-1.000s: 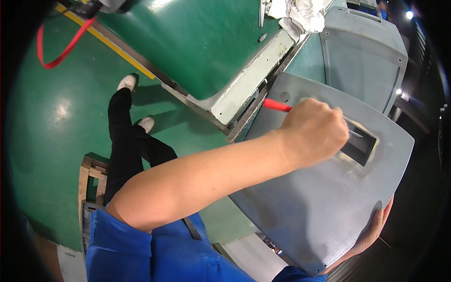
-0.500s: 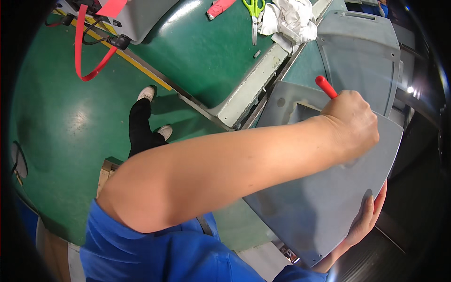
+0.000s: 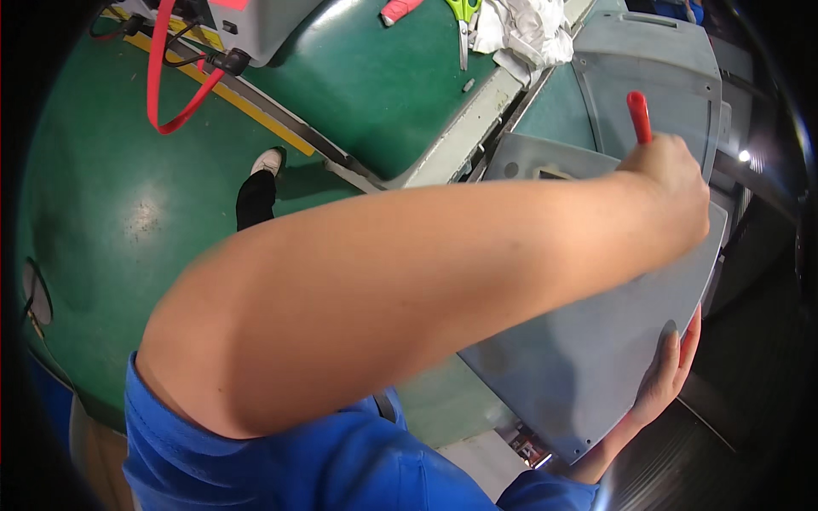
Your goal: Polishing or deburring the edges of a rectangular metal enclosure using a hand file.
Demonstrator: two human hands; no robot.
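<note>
Grey panel (image 3: 562, 375) lies at the right, beside the green worktable (image 3: 366, 94). From left I see green-handled scissors (image 3: 463, 34), white cloth (image 3: 528, 34), right hand (image 3: 660, 379) grasping panel's edge, left hand (image 3: 673, 187) clenched around red-handled tool (image 3: 637, 115).

No text, number or sign can be read on the held grey panel (image 3: 579, 370) or the grey casing (image 3: 266, 30); the dim edges may hide small print.

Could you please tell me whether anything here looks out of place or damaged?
The white cloth lies crumpled at the edge of the green bench, looking untidy, and the pale rim looks scuffed.
</note>
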